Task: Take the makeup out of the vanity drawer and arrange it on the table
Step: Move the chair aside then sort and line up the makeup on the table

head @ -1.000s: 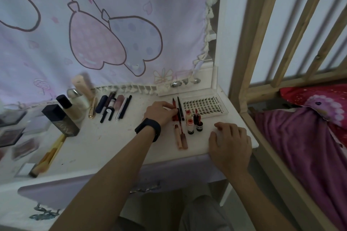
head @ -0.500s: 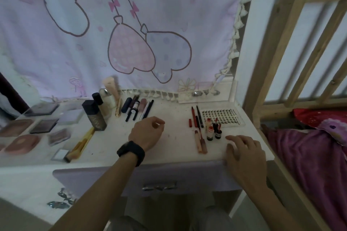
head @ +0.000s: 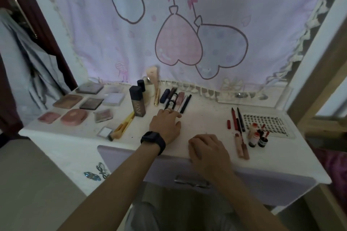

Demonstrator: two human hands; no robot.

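Left hand (head: 165,125), fingers straight and holding nothing, touches the near ends of the row of pencils and tubes (head: 176,99). Right hand (head: 208,148) rests loosely curled and empty on the table (head: 206,115) edge, above the shut drawer (head: 272,185). Makeup lies grouped on top: compacts (head: 90,103) left, lipsticks (head: 242,148) right. Step judged: final straightening — next, light nudges to align the row without rolling it.
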